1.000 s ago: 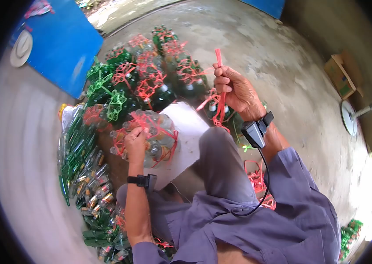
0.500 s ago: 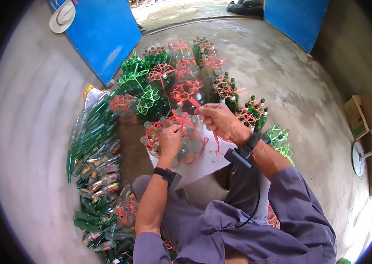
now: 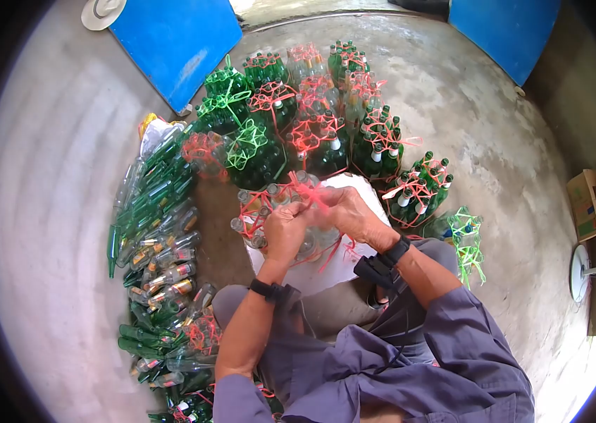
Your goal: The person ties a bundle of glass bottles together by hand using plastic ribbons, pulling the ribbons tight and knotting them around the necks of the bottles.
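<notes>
A cluster of clear glass bottles (image 3: 238,224) stands upright on a white surface (image 3: 294,278) in front of my knees. Red plastic strap (image 3: 305,185) is woven around the bottle necks. Over the cluster, my left hand (image 3: 287,231) has its thumb and fingers pinched on this strap. Close beside it, my right hand (image 3: 356,217) is closed on the strap too, its fingers a little blurred. Loops of strap rise above both hands. Loose red ends hang by the right side of the cluster. My hands hide some of the bottles.
Several bundles of green bottles (image 3: 326,155) and clear ones, tied with red or green strap, stand ahead. Loose bottles (image 3: 153,204) lie piled along the left wall. A cardboard box (image 3: 585,204) and a fan (image 3: 580,271) are at the right. Blue doors (image 3: 185,49) stand beyond.
My right hand has moved down and left, bringing the strap to my left hand. The two hands now almost touch. The view has shifted slightly.
</notes>
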